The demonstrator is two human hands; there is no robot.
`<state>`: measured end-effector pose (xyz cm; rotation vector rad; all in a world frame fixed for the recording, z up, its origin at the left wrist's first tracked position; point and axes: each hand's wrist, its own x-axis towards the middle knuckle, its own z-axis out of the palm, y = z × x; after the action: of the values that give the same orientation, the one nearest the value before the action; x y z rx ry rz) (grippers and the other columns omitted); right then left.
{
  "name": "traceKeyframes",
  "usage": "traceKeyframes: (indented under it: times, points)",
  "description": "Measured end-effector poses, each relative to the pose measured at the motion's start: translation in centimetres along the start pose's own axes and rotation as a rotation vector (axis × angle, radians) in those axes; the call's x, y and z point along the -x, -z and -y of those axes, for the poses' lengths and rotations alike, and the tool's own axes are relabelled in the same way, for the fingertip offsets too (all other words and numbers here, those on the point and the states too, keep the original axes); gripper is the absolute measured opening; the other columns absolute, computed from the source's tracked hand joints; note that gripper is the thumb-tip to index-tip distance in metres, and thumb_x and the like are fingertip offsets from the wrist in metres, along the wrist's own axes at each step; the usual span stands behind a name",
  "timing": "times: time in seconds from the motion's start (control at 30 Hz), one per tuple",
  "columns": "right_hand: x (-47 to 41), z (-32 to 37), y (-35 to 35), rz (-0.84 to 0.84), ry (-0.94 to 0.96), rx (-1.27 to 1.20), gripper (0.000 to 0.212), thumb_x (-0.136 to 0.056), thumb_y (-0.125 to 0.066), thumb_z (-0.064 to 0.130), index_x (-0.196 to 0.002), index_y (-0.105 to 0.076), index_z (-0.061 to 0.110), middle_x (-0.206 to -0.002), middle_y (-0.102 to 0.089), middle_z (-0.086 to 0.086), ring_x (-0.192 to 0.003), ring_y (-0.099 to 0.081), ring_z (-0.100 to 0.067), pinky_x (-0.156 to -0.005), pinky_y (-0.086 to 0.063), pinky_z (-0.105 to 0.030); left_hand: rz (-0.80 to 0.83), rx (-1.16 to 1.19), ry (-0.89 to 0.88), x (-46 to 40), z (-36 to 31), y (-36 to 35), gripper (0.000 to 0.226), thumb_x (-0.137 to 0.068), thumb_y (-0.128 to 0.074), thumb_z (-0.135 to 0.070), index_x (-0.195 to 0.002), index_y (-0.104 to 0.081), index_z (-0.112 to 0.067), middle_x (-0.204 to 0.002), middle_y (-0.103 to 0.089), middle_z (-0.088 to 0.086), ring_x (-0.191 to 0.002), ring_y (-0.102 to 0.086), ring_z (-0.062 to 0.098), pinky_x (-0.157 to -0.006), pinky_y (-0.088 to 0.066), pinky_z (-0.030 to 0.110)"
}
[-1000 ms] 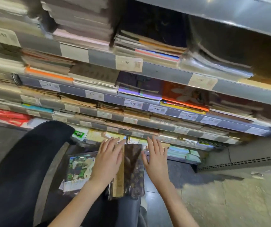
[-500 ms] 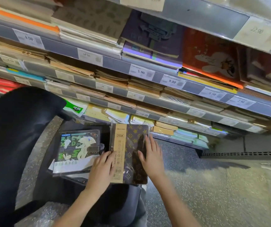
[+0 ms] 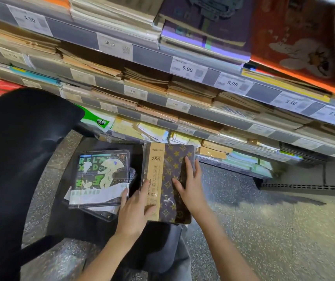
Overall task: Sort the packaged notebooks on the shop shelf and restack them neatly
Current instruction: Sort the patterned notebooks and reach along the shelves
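Several tiers of grey metal shop shelf (image 3: 152,57) fill the upper frame, stacked with kraft-brown and coloured notebooks behind white price tags (image 3: 187,68). Big black fabric mass (image 3: 16,149) at left. Speckled grey floor (image 3: 274,230) lower right. Centre: brown monogram-print packaged notebook (image 3: 174,165) with tan "25K" band, lying flat on a dark surface. Just left of it, dark shrink-wrapped notebook stack with green-and-cream cartoon cover (image 3: 101,175). Left hand (image 3: 134,211): grip loosely open, fingers resting on the tan band's near end. Right hand (image 3: 191,185): fingers straight, pressing flat on the cover's right side.
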<state>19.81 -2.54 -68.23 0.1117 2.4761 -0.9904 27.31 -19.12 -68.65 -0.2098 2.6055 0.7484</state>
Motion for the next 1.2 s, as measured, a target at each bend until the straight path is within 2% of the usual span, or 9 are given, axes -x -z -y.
traceKeyframes:
  times: [0.13, 0.27, 0.37, 0.47, 0.6, 0.8, 1.03, 1.13, 1.2]
  points:
    - [-0.1, -0.2, -0.1, 0.0, -0.029, -0.057, 0.077, -0.09, -0.057, 0.034, -0.147, -0.006, 0.034, -0.157, 0.007, 0.0, -0.142, -0.019, -0.023, -0.114, -0.027, -0.041, 0.066, -0.006, 0.037, 0.1, -1.0, 0.7, 0.081, -0.09, -0.048, -0.048, -0.146, 0.008, -0.028, -0.144, -0.041, -0.004, -0.138, -0.029, 0.017, -0.105, 0.021, 0.028]
    - [-0.3, -0.4, -0.1, -0.016, -0.043, -0.118, 0.076, -0.088, -0.061, 0.032, -0.146, -0.011, 0.037, -0.156, -0.002, -0.001, -0.142, -0.018, -0.021, -0.113, -0.022, -0.038, 0.099, -0.166, 0.016, -0.1, -1.0, 0.1, 0.101, -0.082, -0.045, -0.065, -0.136, 0.032, -0.03, -0.13, -0.055, 0.0, -0.121, -0.05, 0.015, -0.111, 0.017, 0.036]
    - [-0.4, -0.5, -0.1, -0.04, -0.047, -0.161, 0.075, -0.085, -0.063, 0.037, -0.143, -0.015, 0.042, -0.154, -0.016, -0.001, -0.139, -0.022, -0.022, -0.112, -0.026, -0.043, 0.102, -0.113, 0.043, -0.5, -1.3, -0.1, 0.105, -0.081, -0.056, -0.058, -0.14, 0.027, -0.031, -0.123, -0.056, 0.004, -0.12, -0.048, 0.016, -0.114, 0.011, 0.04]
    - [-1.0, -0.2, 0.0, -0.056, -0.082, -0.209, 0.074, -0.083, -0.063, 0.043, -0.141, -0.017, 0.047, -0.145, -0.031, 0.0, -0.131, -0.03, -0.022, -0.105, -0.031, -0.043, 0.058, -0.056, 0.05, -0.5, -1.5, -0.2, 0.106, -0.08, -0.063, -0.05, -0.143, 0.021, -0.032, -0.121, -0.057, 0.004, -0.118, -0.047, 0.017, -0.112, 0.014, 0.04]
    - [-1.7, -0.1, 0.2, -0.053, -0.096, -0.2, 0.07, -0.085, -0.062, 0.039, -0.139, -0.019, 0.052, -0.141, -0.035, -0.001, -0.127, -0.03, -0.025, -0.102, -0.032, -0.045, 0.038, -0.065, 0.055, -0.3, -1.8, -0.6, 0.108, -0.082, -0.062, -0.047, -0.137, 0.03, -0.033, -0.125, -0.055, 0.004, -0.122, -0.045, 0.018, -0.112, 0.015, 0.04]
    - [-1.6, 0.3, -0.1, -0.114, -0.111, -0.35, 0.069, -0.083, -0.066, 0.021, -0.127, -0.029, 0.06, -0.126, -0.038, 0.001, -0.122, -0.037, -0.022, -0.101, -0.037, -0.052, -0.003, -0.076, 0.096, 0.2, -2.5, -1.2, 0.11, -0.083, -0.063, -0.042, -0.135, 0.033, -0.03, -0.123, -0.055, 0.005, -0.121, -0.044, 0.019, -0.112, 0.013, 0.041]
    - [-1.3, 0.2, 0.6, -0.131, -0.066, -0.435, 0.066, -0.086, -0.063, 0.014, -0.123, -0.031, 0.058, -0.119, -0.034, 0.004, -0.114, -0.037, -0.014, -0.102, -0.035, -0.04, -0.048, 0.0, 0.12, 0.8, -2.6, -1.5, 0.109, -0.081, -0.066, -0.037, -0.139, 0.026, -0.033, -0.122, -0.049, 0.009, -0.119, -0.041, 0.022, -0.114, 0.007, 0.041]
    - [-1.0, 0.5, 1.2, -0.15, -0.023, -0.45, 0.064, -0.087, -0.062, 0.013, -0.13, -0.032, 0.05, -0.124, -0.035, 0.004, -0.107, -0.035, -0.005, -0.097, -0.031, -0.028, -0.059, 0.123, 0.147, 1.2, -3.0, -1.3, 0.109, -0.081, -0.068, -0.031, -0.137, 0.024, -0.043, -0.114, -0.037, 0.005, -0.114, -0.036, 0.022, -0.112, -0.011, 0.042]
    - [-0.6, 0.8, 1.8, -0.176, 0.015, -0.468, 0.064, -0.087, -0.062, 0.014, -0.133, -0.033, 0.047, -0.125, -0.036, 0.005, -0.107, -0.036, 0.0, -0.094, -0.029, -0.022, -0.082, 0.287, 0.132, 1.5, -3.4, -0.8, 0.109, -0.08, -0.07, -0.021, -0.135, 0.019, -0.053, -0.108, -0.027, 0.0, -0.109, -0.03, 0.018, -0.105, -0.023, 0.036]
